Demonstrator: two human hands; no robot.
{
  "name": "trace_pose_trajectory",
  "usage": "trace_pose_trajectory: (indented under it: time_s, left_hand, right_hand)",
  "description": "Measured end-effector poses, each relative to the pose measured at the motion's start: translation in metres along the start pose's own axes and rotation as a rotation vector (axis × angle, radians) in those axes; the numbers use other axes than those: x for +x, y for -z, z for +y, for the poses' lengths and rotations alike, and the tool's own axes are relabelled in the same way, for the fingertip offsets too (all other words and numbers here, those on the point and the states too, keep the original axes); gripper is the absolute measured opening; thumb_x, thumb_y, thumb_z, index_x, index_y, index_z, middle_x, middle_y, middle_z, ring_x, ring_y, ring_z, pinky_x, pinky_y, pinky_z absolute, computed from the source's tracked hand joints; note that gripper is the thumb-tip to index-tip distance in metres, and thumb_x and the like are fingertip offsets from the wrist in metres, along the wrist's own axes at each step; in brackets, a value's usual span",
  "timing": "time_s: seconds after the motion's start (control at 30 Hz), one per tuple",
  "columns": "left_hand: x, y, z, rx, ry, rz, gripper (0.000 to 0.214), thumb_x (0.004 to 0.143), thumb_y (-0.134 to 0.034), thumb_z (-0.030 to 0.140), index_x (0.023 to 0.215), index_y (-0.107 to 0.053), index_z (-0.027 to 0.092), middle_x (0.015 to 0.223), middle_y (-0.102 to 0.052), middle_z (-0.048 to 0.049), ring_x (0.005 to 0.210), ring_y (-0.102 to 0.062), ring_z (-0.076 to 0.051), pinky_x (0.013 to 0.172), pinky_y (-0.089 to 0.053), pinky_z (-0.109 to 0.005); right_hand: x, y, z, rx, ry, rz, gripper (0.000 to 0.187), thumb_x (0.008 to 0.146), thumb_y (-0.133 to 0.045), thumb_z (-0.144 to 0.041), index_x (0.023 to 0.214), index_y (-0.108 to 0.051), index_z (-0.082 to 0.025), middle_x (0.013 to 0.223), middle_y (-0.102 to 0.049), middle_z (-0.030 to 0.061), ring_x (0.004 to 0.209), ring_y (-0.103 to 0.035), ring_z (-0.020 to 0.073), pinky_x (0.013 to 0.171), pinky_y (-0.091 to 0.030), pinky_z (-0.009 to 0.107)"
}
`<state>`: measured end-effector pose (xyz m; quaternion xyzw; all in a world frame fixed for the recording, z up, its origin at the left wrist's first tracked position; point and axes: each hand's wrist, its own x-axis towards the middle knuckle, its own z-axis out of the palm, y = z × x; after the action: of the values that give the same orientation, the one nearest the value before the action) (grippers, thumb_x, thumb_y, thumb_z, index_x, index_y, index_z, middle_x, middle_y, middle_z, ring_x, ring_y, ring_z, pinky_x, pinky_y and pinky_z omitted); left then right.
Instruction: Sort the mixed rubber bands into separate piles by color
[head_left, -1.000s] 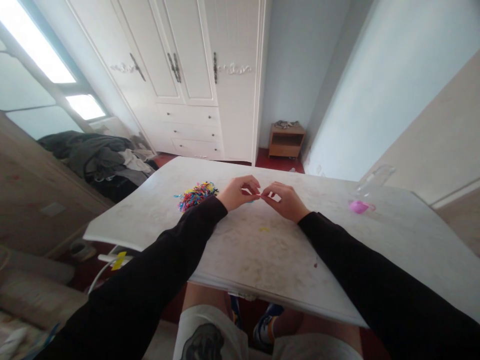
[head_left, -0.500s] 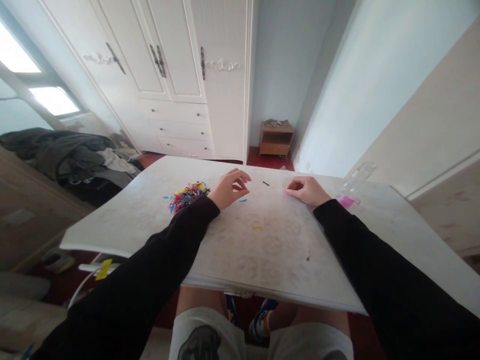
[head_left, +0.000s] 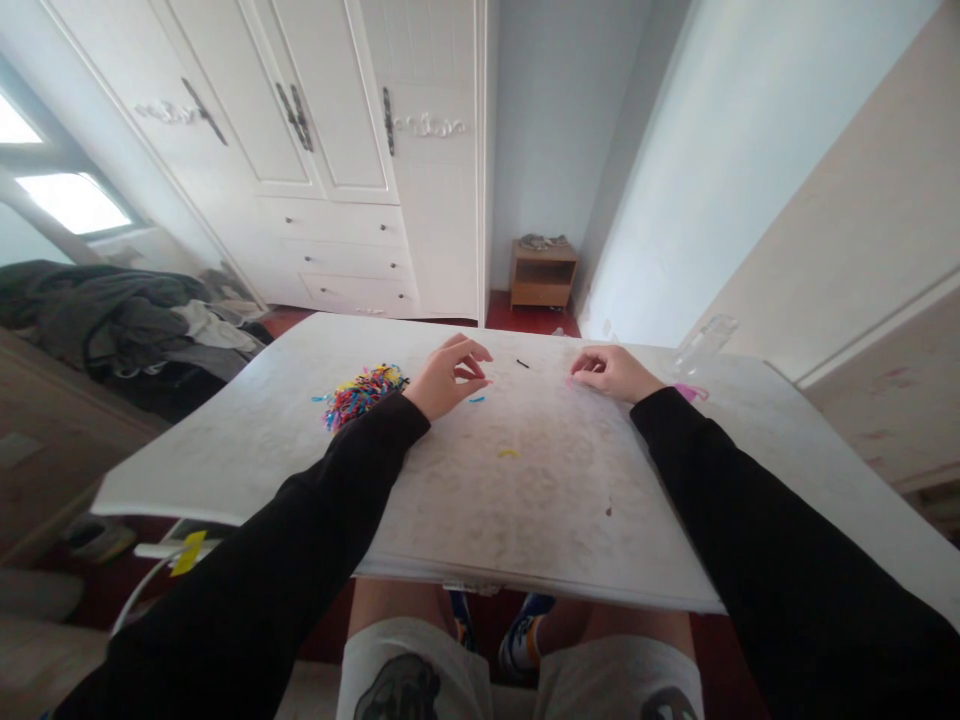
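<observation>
My left hand (head_left: 451,376) hovers over the table, thumb and fingers apart, with nothing between them. Beside its wrist lies a heap of multicoloured thin strips or bands (head_left: 364,395), partly behind the black sleeve. A short blue strip (head_left: 477,399) rests just below the left thumb. My right hand (head_left: 613,373) is closed in a pinch at the table top; a trace of pink shows at its fingertips, too small to make out. Between the hands lies a short black strip (head_left: 523,364). Nearer to me is a curved yellow strip (head_left: 508,454).
The white table (head_left: 450,520) has a clear bottle (head_left: 706,345) at its right, with a pink item (head_left: 690,392) beside it, partly behind my right wrist. A small brown speck (head_left: 609,511) lies near the front. Beyond stand a white wardrobe (head_left: 442,220) and a wooden nightstand (head_left: 541,292).
The view has shifted slightly, so the whole scene sits a little further left. Both hands keep nearly the same poses; the right fingers look slightly more lowered and pinched.
</observation>
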<state>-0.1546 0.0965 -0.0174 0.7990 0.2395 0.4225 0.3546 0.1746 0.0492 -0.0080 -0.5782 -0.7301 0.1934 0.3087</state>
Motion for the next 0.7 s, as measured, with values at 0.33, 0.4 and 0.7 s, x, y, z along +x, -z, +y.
trace_pose_trajectory:
  time_s: [0.33,0.4,0.7]
  left_hand:
    - [-0.0005,-0.0006,-0.0015,0.004,0.018,-0.016,0.021,0.077,-0.078,0.02,0.095,-0.067,0.017,0.103,-0.056,-0.0028,0.076,-0.067,-0.008,0.064,-0.06,-0.021]
    - [-0.0007,-0.0002,-0.0016,0.007,0.016,-0.017,0.021,0.078,-0.077,0.02,0.095,-0.067,0.017,0.104,-0.056,-0.0028,0.076,-0.067,-0.008,0.064,-0.06,-0.021]
    - [-0.0003,-0.0003,0.0003,-0.003,0.021,-0.026,0.021,0.077,-0.078,0.019,0.094,-0.066,0.017,0.103,-0.056,-0.0025,0.074,-0.066,-0.007,0.061,-0.058,-0.019]
  right_hand:
    - [0.0004,-0.0022,-0.0019,-0.137,0.036,-0.025,0.017,0.075,-0.074,-0.035,0.075,-0.074,-0.018,0.074,-0.072,0.0048,0.068,-0.062,0.0185,0.064,-0.046,0.031]
    - [-0.0004,-0.0033,-0.0037,-0.192,0.064,-0.068,0.014,0.075,-0.075,-0.032,0.076,-0.076,-0.018,0.073,-0.072,0.0044,0.067,-0.061,0.0176,0.064,-0.045,0.03]
    - [-0.0016,-0.0086,-0.0096,-0.219,0.113,-0.035,0.005,0.072,-0.067,-0.016,0.071,-0.072,-0.017,0.073,-0.069,0.0033,0.065,-0.058,0.0153,0.064,-0.043,0.029]
